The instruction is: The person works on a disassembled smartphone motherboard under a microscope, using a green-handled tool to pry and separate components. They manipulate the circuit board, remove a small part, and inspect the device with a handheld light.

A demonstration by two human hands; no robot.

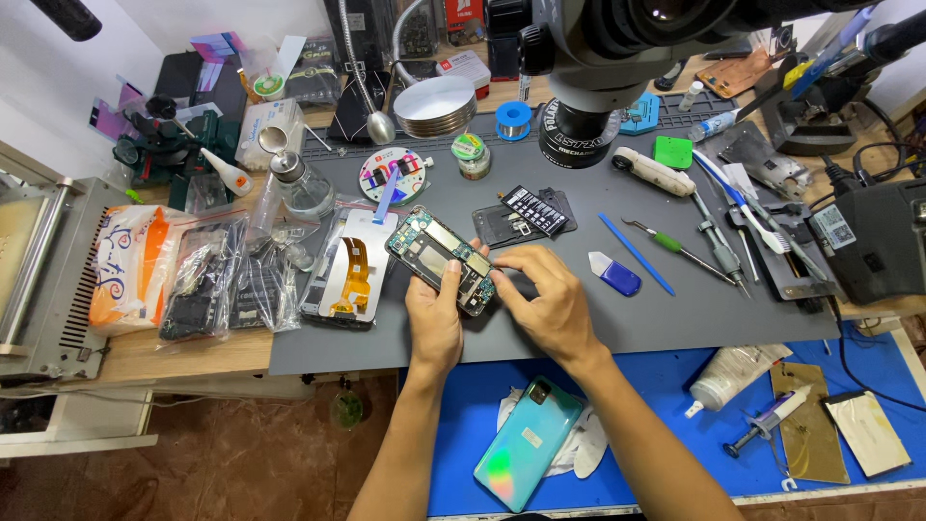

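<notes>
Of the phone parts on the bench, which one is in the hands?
The opened phone frame with its circuit board showing, held by both hands. The shiny back cover lies alone on the blue mat.

Both hands, left [434, 314] and right [550, 304], on an opened phone [442, 259] above a grey mat [579, 318].

Grey work mat [540, 328]; blue table cover [675, 425]; iridescent teal phone back [529, 442]; green circuit board in opened phone [442, 259]; blue plastic pry tool [614, 273]; orange-and-white patterned packet [130, 270]; green-handled tweezers [675, 247].
</notes>
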